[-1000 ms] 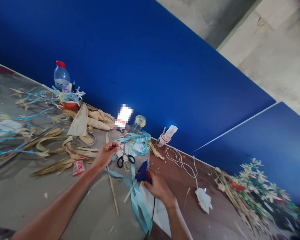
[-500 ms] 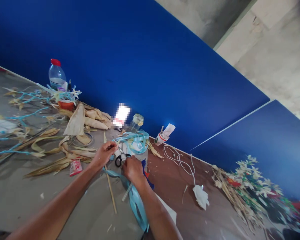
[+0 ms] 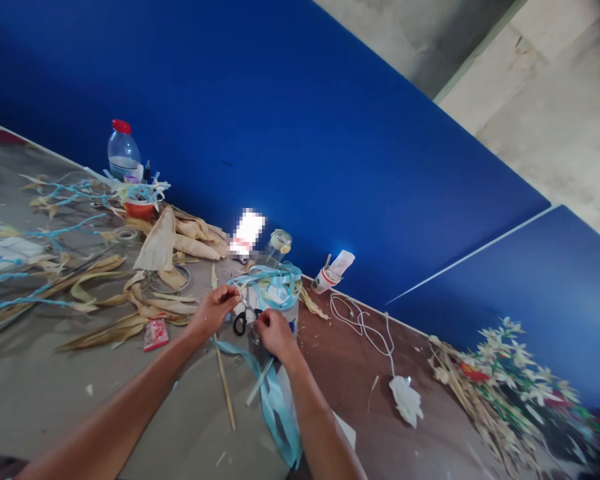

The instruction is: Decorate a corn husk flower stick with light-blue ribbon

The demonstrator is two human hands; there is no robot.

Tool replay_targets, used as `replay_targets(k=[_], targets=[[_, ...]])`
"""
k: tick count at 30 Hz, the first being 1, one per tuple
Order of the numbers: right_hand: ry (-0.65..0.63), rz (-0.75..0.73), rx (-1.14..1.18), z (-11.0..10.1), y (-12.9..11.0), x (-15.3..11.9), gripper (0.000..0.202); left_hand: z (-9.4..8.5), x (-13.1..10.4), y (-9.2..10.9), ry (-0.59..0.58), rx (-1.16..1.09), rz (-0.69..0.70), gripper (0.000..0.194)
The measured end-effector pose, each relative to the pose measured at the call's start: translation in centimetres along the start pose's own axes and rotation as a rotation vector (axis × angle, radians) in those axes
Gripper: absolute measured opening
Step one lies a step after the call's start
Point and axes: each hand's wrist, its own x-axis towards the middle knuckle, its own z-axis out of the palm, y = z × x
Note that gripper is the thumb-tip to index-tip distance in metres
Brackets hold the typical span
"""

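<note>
My left hand (image 3: 219, 308) is pinched closed near the middle of the table, at the tips of black-handled scissors (image 3: 240, 323). What it holds is too small to tell. Just right of the scissors is my right hand (image 3: 276, 330), its fingers pressed together on something hidden. Behind both hands lies a loose coil of light blue ribbon (image 3: 290, 275). More blue ribbon (image 3: 275, 407) trails toward me beside the right forearm. A thin wooden stick (image 3: 225, 387) lies between my forearms.
Dried husks (image 3: 155, 243), a red packet (image 3: 155, 333) and a red-capped bottle (image 3: 123, 150) are at left. A glass jar (image 3: 280, 243) and a cup (image 3: 325, 279) stand by the blue partition (image 3: 300, 120). White cable (image 3: 365, 327) and flowers (image 3: 510, 353) are at right.
My right hand has shifted slightly right and its fingers show more clearly. The whole view has moved a little; my left hand remains beside the scissors.
</note>
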Motion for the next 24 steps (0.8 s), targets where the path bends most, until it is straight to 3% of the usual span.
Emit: replay_targets(k=[5,8,11,16,24], targets=[[-0.015,0.118,0.876,-0.4,-0.3,0.4,0.014,0.4,-0.3,0.2,-0.015,-0.019,0.018,0.023],[-0.047,0.185,1.189,-0.4,-1.0,0.5,0.028,0.8,-0.5,0.4,-0.031,-0.026,0.028,0.022],[-0.124,0.270,1.274,-0.6,-1.5,0.4,0.037,1.0,-0.7,0.7,-0.045,-0.017,0.028,0.021],[-0.197,0.326,1.345,-0.6,-1.5,0.4,0.030,1.0,-0.7,0.8,-0.035,0.008,0.024,0.021],[0.009,0.263,1.381,0.1,-1.8,0.5,0.030,1.1,-0.5,-1.0,-0.045,0.076,0.079,0.015]])
